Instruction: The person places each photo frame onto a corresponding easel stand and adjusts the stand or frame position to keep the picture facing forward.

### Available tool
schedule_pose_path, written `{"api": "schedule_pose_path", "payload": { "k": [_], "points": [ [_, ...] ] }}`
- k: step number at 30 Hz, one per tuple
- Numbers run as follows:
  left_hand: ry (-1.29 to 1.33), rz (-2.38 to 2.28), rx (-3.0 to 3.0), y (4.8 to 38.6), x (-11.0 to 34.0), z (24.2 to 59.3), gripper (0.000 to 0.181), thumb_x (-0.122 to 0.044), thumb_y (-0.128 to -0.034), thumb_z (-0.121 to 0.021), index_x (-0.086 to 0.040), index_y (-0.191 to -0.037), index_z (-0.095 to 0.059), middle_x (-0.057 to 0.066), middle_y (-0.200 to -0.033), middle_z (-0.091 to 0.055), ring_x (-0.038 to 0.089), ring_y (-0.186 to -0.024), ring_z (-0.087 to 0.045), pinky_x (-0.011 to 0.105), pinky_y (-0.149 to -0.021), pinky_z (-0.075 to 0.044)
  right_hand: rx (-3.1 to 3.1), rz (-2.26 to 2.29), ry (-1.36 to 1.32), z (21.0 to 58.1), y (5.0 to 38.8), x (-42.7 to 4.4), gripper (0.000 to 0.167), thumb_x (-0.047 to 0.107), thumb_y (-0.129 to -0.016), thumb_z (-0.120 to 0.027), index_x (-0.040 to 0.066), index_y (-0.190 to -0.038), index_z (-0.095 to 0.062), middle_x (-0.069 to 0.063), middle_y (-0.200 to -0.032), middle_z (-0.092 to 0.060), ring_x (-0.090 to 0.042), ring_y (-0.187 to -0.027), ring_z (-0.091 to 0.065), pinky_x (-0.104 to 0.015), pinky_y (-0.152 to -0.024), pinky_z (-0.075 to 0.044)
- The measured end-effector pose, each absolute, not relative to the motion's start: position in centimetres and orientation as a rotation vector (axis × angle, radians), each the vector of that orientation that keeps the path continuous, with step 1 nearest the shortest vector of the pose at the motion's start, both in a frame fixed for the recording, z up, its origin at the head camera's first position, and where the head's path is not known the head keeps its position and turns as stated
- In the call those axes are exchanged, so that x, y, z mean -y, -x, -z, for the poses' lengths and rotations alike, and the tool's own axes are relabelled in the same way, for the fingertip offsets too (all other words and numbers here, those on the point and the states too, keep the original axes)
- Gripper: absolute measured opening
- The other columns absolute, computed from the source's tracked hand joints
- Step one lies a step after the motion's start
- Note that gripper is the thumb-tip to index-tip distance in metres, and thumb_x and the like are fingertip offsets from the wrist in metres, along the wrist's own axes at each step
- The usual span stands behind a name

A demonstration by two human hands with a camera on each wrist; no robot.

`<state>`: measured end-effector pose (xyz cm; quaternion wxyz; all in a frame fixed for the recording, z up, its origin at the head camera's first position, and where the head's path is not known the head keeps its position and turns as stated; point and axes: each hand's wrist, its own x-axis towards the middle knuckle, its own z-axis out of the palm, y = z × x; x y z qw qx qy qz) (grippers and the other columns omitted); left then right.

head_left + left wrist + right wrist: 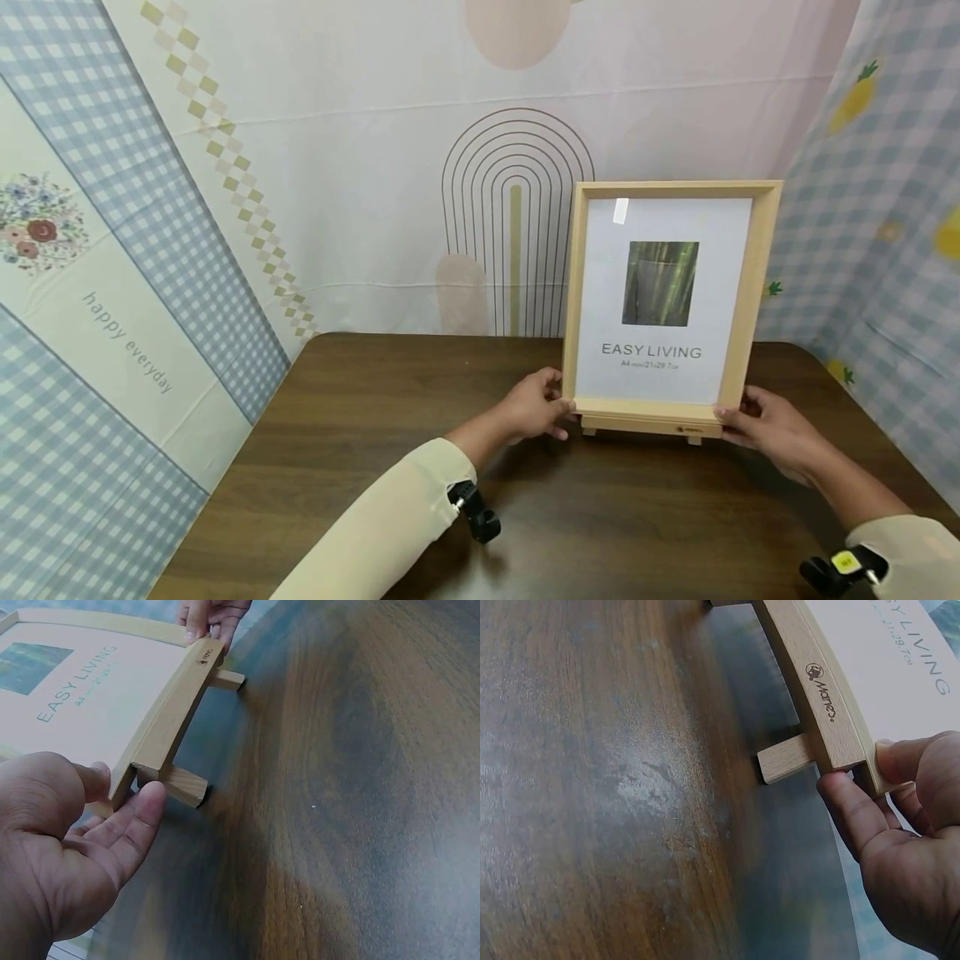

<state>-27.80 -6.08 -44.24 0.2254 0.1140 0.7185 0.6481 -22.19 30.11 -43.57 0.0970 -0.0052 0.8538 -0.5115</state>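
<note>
A light wooden picture frame (738,300) with an "EASY LIVING" insert stands on a small wooden easel (652,425) toward the right of the table. At the frame's lower left corner, my left hand (536,406) grips the edge between thumb and fingers; one fingertip touches the end of the easel's ledge in the left wrist view. My right hand (776,429) holds the lower right corner likewise, thumb on the frame's front. The easel's ledge (810,682) bears a printed brand mark, and its short feet (185,786) rest on the table. Most of the easel is hidden behind the frame.
The dark brown wooden table (375,400) reaches back to a patterned cloth backdrop (360,208). Blue checked cloth hangs at the left (172,217) and right sides. A black wrist camera (476,510) is worn at my left sleeve, another (843,571) at the right.
</note>
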Motion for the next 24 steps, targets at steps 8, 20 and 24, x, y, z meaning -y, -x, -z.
{"api": "schedule_pose_path", "payload": {
  "k": [8, 20, 24],
  "points": [
    [-0.321, -1.79, -1.971, 27.9, 6.6, 44.2, 0.041, 0.002, -0.1001, -0.063, -0.001, -0.138, -0.046, 0.015, -0.111, -0.057, 0.029, -0.096, -0.072, 0.038, -0.065, -0.063, -2.506, 1.534, 0.03, 43.5, 22.2, -29.7, 0.076, 0.031, -0.108, -0.055, -0.02, -0.149, -0.017, -0.036, -0.13, -0.041, -0.035, -0.113, -0.061, -0.04, -0.091, -0.057],
    [-0.299, -1.804, -1.966, 27.9, 7.5, 44.3, 0.047, 0.001, -0.1, -0.063, 0.001, -0.142, -0.043, 0.016, -0.115, -0.054, 0.03, -0.096, -0.072, 0.038, -0.065, -0.063, -2.483, 1.562, 0.064, 43.4, 22.2, -28.9, 0.074, 0.03, -0.108, -0.055, -0.017, -0.151, -0.017, -0.035, -0.13, -0.041, -0.038, -0.115, -0.06, -0.04, -0.092, -0.057],
    [-0.295, -1.802, -1.971, 27.9, 7.9, 44.3, 0.044, 0.001, -0.1, -0.063, 0.001, -0.14, -0.045, 0.017, -0.114, -0.055, 0.034, -0.098, -0.071, 0.039, -0.065, -0.063, -2.483, 1.562, 0.065, 43.5, 22.2, -28.5, 0.074, 0.03, -0.108, -0.056, -0.017, -0.151, -0.018, -0.035, -0.13, -0.041, -0.038, -0.115, -0.06, -0.04, -0.092, -0.057]
  ]
}}
